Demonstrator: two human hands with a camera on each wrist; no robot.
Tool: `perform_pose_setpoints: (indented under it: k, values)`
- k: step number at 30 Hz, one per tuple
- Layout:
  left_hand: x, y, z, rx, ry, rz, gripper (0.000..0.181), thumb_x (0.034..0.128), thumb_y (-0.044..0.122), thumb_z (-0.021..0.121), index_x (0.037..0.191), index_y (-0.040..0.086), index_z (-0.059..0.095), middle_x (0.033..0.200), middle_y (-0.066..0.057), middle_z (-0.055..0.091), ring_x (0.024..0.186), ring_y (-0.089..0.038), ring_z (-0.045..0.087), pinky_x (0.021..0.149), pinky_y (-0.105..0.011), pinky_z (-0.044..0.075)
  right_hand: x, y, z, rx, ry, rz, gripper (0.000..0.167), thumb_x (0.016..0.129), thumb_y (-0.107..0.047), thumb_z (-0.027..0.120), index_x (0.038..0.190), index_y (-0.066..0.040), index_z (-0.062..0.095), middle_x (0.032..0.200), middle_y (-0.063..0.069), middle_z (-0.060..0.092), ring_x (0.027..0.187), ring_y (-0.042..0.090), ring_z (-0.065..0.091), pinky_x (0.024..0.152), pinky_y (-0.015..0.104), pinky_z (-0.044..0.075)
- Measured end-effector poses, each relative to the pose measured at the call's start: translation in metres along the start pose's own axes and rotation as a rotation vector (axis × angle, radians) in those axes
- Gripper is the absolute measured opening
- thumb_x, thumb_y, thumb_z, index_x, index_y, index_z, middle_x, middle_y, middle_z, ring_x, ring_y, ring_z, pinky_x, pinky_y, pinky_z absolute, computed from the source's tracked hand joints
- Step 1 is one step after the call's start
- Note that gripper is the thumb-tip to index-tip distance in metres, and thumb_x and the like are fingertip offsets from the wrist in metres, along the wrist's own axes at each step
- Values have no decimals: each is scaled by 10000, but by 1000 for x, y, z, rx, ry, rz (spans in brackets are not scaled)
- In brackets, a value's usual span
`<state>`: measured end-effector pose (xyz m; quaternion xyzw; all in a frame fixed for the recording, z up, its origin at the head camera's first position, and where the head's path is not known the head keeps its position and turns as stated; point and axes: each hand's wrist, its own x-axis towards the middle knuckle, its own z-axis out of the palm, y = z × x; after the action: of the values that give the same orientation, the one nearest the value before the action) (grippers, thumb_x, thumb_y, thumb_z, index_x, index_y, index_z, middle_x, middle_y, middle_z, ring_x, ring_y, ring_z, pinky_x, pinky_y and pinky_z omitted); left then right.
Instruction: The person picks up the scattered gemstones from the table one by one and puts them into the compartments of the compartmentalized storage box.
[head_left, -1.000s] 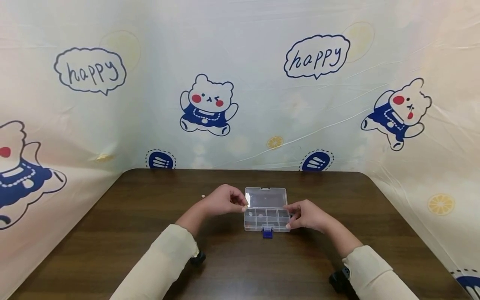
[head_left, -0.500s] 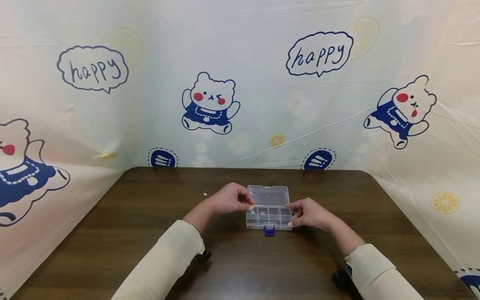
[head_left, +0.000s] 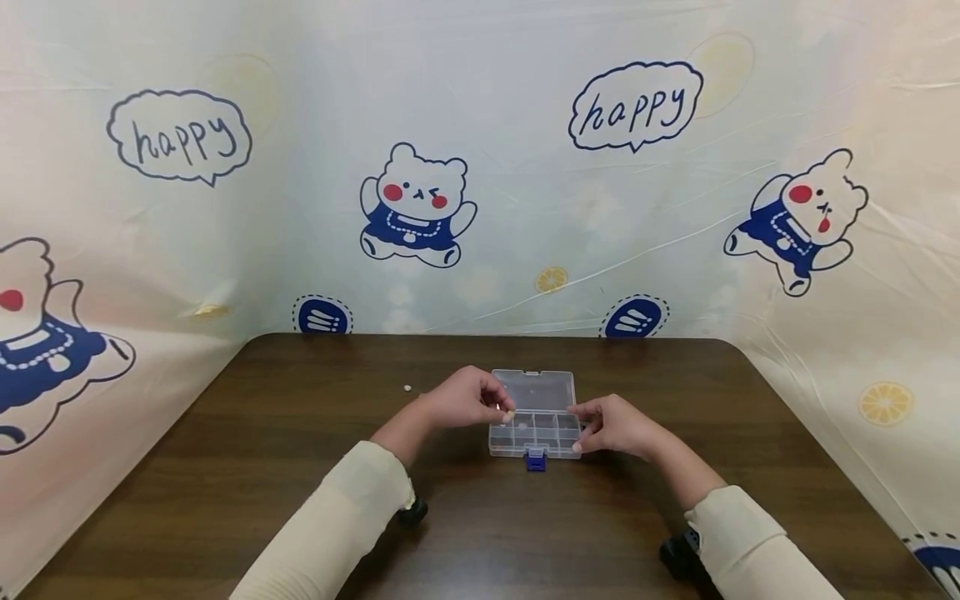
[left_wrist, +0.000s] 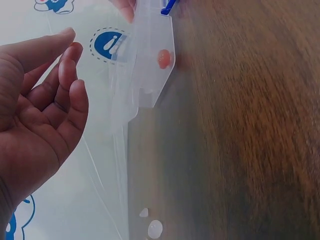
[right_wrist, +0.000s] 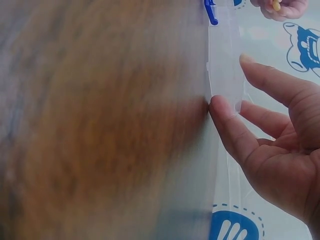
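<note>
The left hand (head_left: 465,398) pinches a tiny yellow piece (right_wrist: 276,5) between finger and thumb, at the near end of a clear, oblong plastic box (head_left: 504,452). Putting it in looks like the step now; the fingers would need to let go over one little room. Across from them, the right hand (head_left: 617,427) grips the box's other end.
</note>
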<state>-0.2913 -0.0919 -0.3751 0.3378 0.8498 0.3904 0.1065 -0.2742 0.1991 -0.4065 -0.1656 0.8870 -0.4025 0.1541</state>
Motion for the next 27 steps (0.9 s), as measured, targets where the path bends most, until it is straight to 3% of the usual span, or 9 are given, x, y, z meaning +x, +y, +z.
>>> perform_pose_setpoints:
  k: [7, 16, 27]
  values:
    - [3, 3, 4, 26, -10, -3, 45, 845, 115, 771, 880, 142, 761, 823, 70, 670, 724, -130, 564, 675, -277, 515, 1, 0, 0, 5, 8, 6, 642, 739, -91, 852, 1308, 35, 584, 1006, 88, 656, 767, 175, 612, 708, 309, 528]
    - [9, 4, 11, 81, -29, 59, 45, 840, 114, 775, 885, 118, 766, 808, 89, 683, 724, -83, 585, 702, -252, 509, 1, 0, 0, 11, -1, -5, 634, 741, -94, 850, 1301, 45, 585, 1047, 103, 646, 766, 176, 616, 694, 311, 532]
    - [17, 8, 19, 131, -74, 49, 42, 847, 120, 769, 885, 103, 763, 773, 96, 674, 681, -51, 568, 668, -220, 499, 1, 0, -1, 11, -9, -35, 630, 750, -95, 843, 1300, 61, 579, 1068, 134, 647, 766, 170, 632, 676, 298, 532]
